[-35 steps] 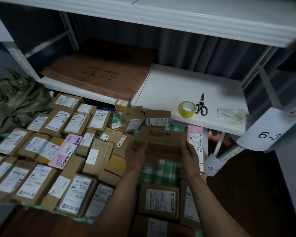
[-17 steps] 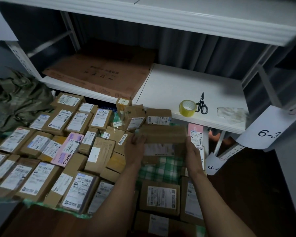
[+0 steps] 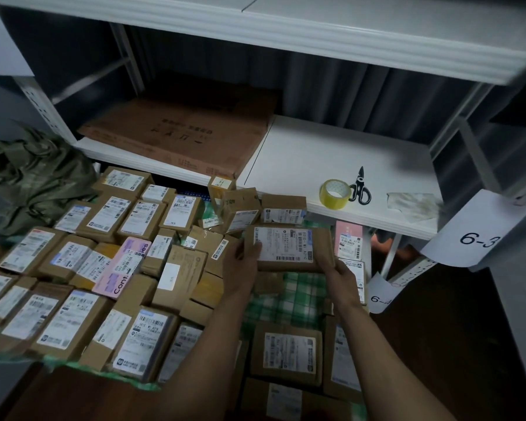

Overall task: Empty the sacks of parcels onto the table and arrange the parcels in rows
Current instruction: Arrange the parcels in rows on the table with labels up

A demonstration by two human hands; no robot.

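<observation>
Far left there's a crumpled olive green sack (image 3: 28,174) slumped against the edge of the table, looking limp. Next to it the table's green checked cloth (image 3: 289,302) is mostly buried under brown cardboard parcels (image 3: 73,284) lying label-up in rough rows, plus one pink parcel (image 3: 122,266) lying at a slant among them (the print on it reads "Cont..." something, rest is too blurry to read). Behind those, on the white shelf (image 3: 316,153), a big flat cardboard box (image 3: 179,135) lies on the left half.

Middle of the shot: the left hand (image 3: 240,268) grips the left end of a brown parcel (image 3: 289,249), thumb on top next to the white shipping label. The right hand (image 3: 342,276) clamps the near right corner of the same box, fingers curled under it. So both hands are closed on that one parcel, held label-up and tilted a bit, just above the bare patch of cloth and in front of a small jumble of boxes at the back.

Further right, a roll of yellowish tape (image 3: 334,194) sits on the shelf, touching black scissors (image 3: 360,187). Far right hang paper tags reading "6-3" (image 3: 477,238) and, lower down, "6-4" (image 3: 380,299).
</observation>
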